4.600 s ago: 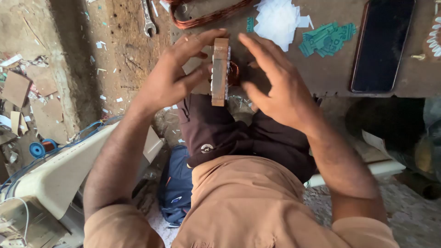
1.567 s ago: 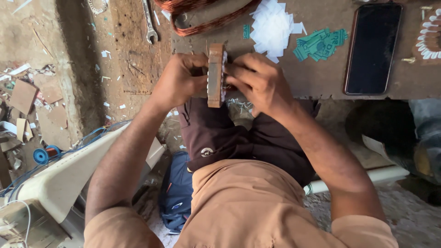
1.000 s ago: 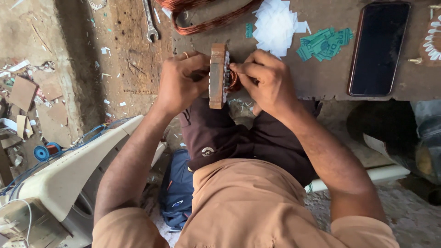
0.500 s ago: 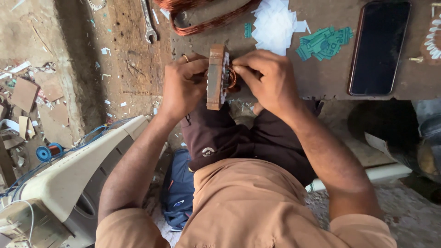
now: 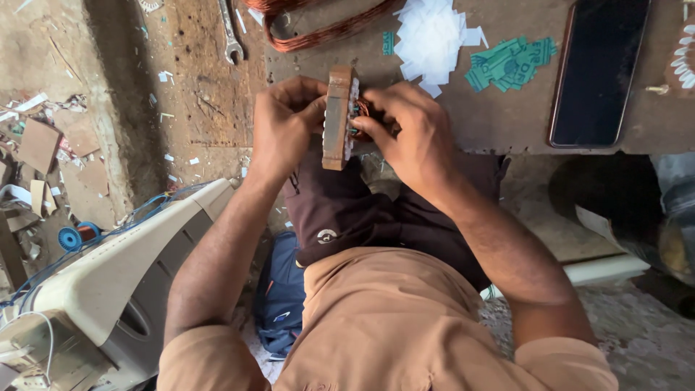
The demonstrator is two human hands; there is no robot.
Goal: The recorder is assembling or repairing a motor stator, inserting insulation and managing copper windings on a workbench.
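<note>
Rusty brown metal, seen edge-on: a stator core (image 5: 339, 119) stands on its rim at the near edge of the work board (image 5: 499, 127), its long side running away from the person and toward them, with white slot teeth and a bit of copper winding showing on its right face. The left hand (image 5: 284, 127) is clamped on the core's left flat side, thumb and fingers wrapped over the top edge. The right hand (image 5: 409, 134) is closed against the right face, fingertips pinched together at the windings; what exactly they pinch is hidden by the fingers. Both hands touch the core, so neither is nearer; the core lies between them, just right of the left palm and just left of the right fingertips.

Beyond the right hand, well apart, lie a heap of white paper slips (image 5: 434, 36), some green slips (image 5: 510, 64) and, farther right, a dark phone (image 5: 597, 72). Beyond the left hand are a loop of copper wire (image 5: 318, 32) and a spanner (image 5: 230, 32).

Against the frame from several seconds ago, the hands have closed in: then the right hand was spread open with fingers apart beside the core, which was held higher. Now the core sits lower and the right fingers are drawn tight onto its face. Over the last half second little has changed beyond a slight shift of grip.
</note>
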